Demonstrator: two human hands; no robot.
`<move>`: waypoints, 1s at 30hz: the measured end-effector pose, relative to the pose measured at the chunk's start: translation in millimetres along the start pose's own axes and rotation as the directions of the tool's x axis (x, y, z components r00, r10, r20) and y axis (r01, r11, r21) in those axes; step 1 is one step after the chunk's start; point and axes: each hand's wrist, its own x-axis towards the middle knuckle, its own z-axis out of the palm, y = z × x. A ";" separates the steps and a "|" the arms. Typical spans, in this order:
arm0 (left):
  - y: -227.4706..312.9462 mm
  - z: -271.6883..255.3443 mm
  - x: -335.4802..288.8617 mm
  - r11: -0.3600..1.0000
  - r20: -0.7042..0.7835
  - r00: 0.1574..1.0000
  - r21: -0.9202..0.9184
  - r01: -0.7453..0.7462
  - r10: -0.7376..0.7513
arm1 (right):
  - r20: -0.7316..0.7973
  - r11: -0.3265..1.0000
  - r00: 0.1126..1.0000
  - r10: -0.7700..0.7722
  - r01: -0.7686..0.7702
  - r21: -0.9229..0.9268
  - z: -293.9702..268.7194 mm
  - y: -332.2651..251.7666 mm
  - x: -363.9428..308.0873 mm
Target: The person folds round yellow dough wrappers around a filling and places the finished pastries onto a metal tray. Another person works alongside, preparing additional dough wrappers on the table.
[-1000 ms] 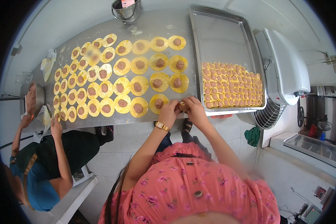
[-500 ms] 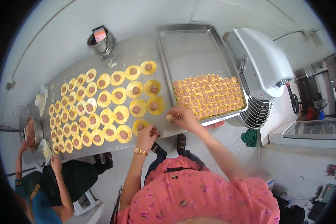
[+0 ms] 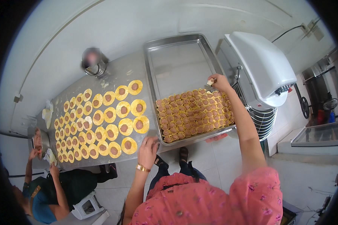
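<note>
Over the metal tray [image 3: 183,69], my right hand [image 3: 221,83] pinches a small open-topped dumpling [image 3: 210,82] at the right end of the packed rows. Those rows of dumplings [image 3: 195,112], yellow dough around brownish-pink filling, fill the tray's near half. My left hand [image 3: 148,149] hovers by the tray's near left corner, beside a flat round yellow dough wrapper [image 3: 133,144] topped with filling; its fingers are bent and smeared by motion. Many similar wrappers [image 3: 124,126] with filling lie in rows across the steel table [image 3: 120,73].
To the tray's right stands a white mixer [image 3: 261,67] with a wire guard. A metal pot [image 3: 96,68] sits at the table's back edge. At the far left, a co-worker's hands [image 3: 53,169] are near a bowl of filling [image 3: 45,144]. A white stool [image 3: 87,206] stands below.
My right hand has moved from the tray's near left corner to the right end of the rows, carrying a dumpling. One filled wrapper near my left hand is gone. The view has shifted.
</note>
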 end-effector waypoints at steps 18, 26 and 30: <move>104.4 144.6 260.4 0.688 0.562 0.752 0.393 -0.610 0.345 | 0.037 0.978 0.980 -0.197 0.194 0.073 12.6 21.4 3.0; 104.7 138.6 259.6 0.700 0.585 0.754 0.403 -0.590 0.299 | 0.152 0.966 0.954 -0.259 0.253 0.060 13.4 9.3 10.3; 100.8 137.2 260.2 0.721 0.607 0.735 0.359 -0.592 0.302 | 0.229 0.968 0.940 -0.252 0.243 0.069 11.2 3.1 9.1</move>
